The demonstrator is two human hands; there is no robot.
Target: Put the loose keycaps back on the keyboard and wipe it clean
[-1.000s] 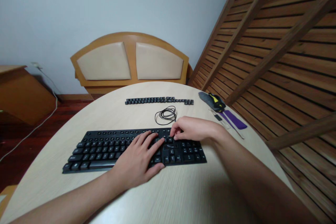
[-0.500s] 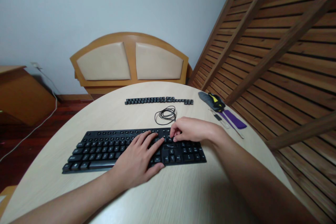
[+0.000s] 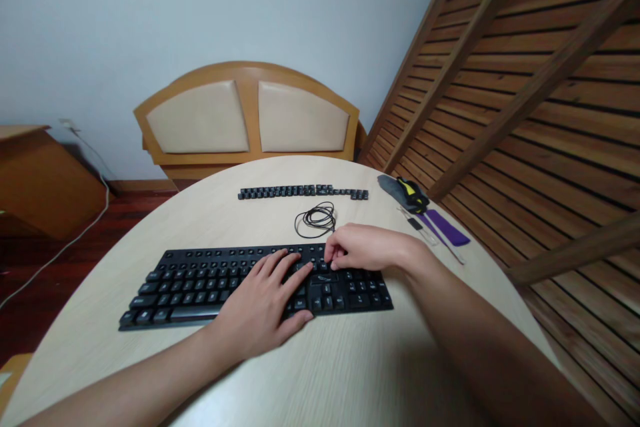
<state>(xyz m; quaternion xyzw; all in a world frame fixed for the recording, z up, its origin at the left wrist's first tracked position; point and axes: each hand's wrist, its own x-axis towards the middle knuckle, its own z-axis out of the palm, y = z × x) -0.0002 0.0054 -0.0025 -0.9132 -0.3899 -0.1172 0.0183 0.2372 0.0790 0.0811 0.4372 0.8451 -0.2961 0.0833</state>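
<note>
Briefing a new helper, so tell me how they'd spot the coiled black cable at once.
On the pale table, find the long black keyboard. Past its far edge, before the line of small black keycaps, lies the coiled cable. Its thin, rounded loops set it apart from the blocky keycaps and straight-edged keyboard.

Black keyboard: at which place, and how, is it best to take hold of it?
Probably by its left end and right end together, from both sides: the keyboard lies flat, long and narrow, and those short ends are uncovered.

Left hand is resting on computer keyboard, right hand is arching over it, keycaps are lying beyond
</note>
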